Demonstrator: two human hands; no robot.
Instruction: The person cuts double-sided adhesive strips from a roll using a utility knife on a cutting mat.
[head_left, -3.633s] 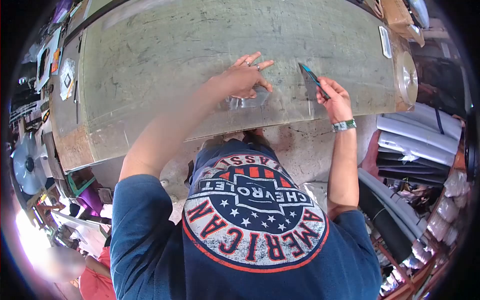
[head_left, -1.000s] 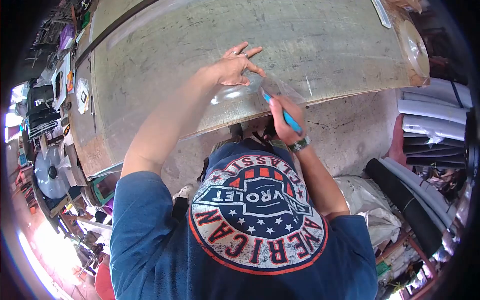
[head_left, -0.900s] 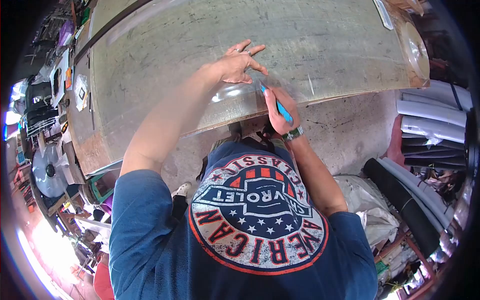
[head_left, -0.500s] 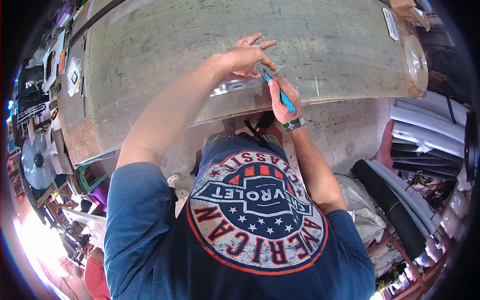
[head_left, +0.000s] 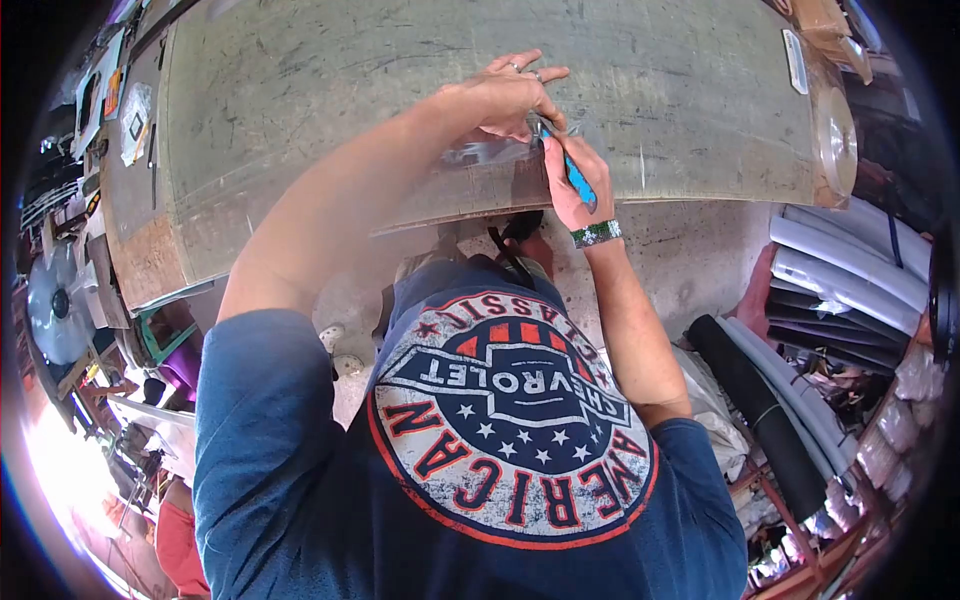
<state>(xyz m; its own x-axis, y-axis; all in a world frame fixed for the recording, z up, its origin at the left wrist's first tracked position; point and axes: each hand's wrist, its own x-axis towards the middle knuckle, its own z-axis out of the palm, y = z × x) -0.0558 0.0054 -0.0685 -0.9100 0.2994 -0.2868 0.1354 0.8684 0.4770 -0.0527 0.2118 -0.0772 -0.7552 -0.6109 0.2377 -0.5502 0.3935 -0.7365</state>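
Note:
My left hand (head_left: 510, 98), with rings on two outstretched fingers, is over the worktable near its front edge. Its thumb and index finger close on a piece of clear plastic (head_left: 485, 152), part of which lies shiny beneath the palm. Right beside those fingertips, my right hand (head_left: 580, 178) grips a blue utility knife (head_left: 579, 184). The knife tilts, its tip pointing away from me at the plastic by my left thumb and index finger. The blade itself is too small and covered to make out.
The scuffed worktable (head_left: 330, 110) ends in front of my body. A clear roll (head_left: 836, 140) stands at its right end, near a white strip-like object (head_left: 795, 62). A small clear bag (head_left: 136, 125) lies left. Rolls of material (head_left: 840, 260) are stacked at the right.
Both hands have shifted slightly right and away from me across the table. The knife tip has come closer in between my left thumb and index finger. The whole view has tilted a little.

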